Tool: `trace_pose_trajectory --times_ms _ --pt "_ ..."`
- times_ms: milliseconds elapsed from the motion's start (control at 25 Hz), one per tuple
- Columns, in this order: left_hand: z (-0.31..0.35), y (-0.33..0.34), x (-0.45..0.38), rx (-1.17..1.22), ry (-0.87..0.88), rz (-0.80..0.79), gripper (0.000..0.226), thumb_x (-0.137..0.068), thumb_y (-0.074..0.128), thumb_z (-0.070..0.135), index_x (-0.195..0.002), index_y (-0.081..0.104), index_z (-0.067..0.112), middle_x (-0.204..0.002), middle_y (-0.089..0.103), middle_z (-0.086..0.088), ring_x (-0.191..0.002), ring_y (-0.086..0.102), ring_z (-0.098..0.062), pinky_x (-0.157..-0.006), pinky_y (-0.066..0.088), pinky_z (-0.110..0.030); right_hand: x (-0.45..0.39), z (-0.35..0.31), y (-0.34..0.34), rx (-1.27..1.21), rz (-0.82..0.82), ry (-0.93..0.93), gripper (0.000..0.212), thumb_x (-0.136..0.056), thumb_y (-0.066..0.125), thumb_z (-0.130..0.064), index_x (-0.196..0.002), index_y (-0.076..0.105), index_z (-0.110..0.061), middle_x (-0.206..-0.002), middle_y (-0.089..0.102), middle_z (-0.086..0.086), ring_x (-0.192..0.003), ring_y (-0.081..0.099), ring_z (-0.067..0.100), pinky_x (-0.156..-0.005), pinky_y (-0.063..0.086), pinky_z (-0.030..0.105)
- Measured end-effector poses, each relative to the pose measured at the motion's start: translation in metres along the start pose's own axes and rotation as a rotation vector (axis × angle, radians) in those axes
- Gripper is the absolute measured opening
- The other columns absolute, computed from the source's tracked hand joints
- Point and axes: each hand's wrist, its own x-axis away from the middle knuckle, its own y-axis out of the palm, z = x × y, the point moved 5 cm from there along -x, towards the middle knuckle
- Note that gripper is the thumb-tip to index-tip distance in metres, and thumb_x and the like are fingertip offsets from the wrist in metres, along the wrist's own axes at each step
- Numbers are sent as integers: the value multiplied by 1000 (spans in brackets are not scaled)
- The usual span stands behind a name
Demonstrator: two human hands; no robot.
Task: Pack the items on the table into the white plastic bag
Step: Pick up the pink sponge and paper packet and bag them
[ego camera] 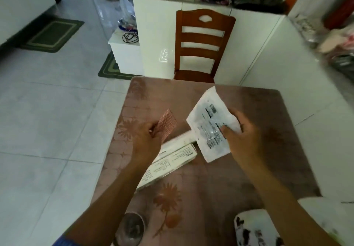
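My right hand (242, 132) holds a white plastic bag (207, 123) with black print, lifted above the middle of the table. My left hand (148, 140) grips a copper-coloured blister pack (167, 125), held upright just left of the bag. Under both hands lie two long white boxes with printed text: one box (168, 164) nearer me and another box (181, 138) partly hidden behind it and by the bag. All rest on a brown floral tabletop (268, 150).
A glass (131, 228) stands at the near table edge on the left. A white mug with black pattern (254, 228) sits near right. A wooden chair (201, 44) faces the far edge, with white cabinets (258, 54) behind it.
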Motion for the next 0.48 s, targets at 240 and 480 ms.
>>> trace_pose_trajectory --times_ms 240,480 --pt "69 24 112 94 81 -175 29 -87 59 2 -113 65 12 -103 67 -2 -88 63 -17 -67 48 -19 101 -43 -124 509 -9 -420 20 -90 60 -4 -106 72 -7 -96 53 -2 -81 53 8 -65 38 2" --pt "133 70 201 403 -63 -229 30 -86 62 0 -96 68 27 -95 71 0 -88 65 -17 -70 51 -26 156 -23 -295 151 123 -323 19 -90 65 -9 -101 69 -24 -84 70 -19 -76 65 -3 -64 49 9"
